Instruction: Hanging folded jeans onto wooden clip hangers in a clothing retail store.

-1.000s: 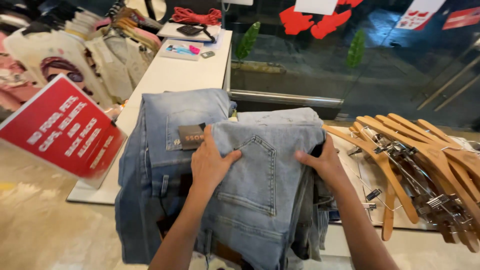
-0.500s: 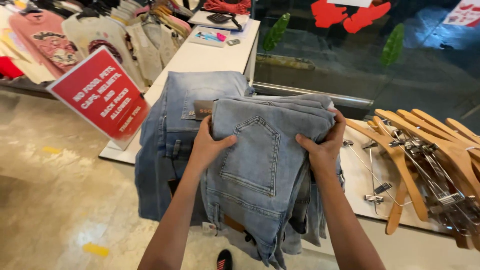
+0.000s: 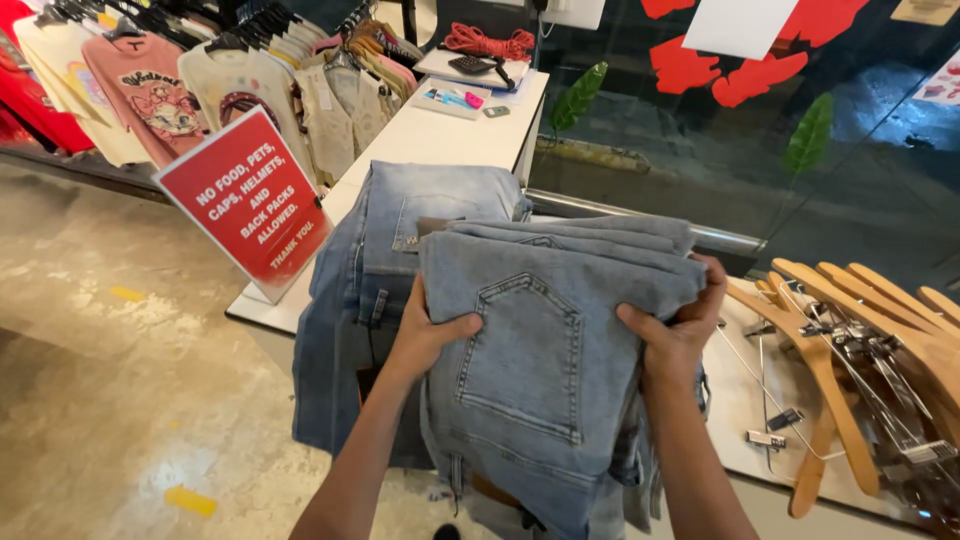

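Hands clamp either side of a folded stack of light-blue denim jeans (image 3: 560,350): the left hand (image 3: 425,335) pinches its near edge with the thumb on top, the right hand (image 3: 675,335) curls round the far edge. The stack looks squared and held just above the white tabletop (image 3: 440,135), not yet set down; a second pile of pale jeans (image 3: 400,270) drapes over the tabletop edge beside it. Denim looks soft, stitched, faded. Wooden clip hangers (image 3: 850,340) lie in a heap to the right, and a glossy red sign (image 3: 245,205) stands to the left.
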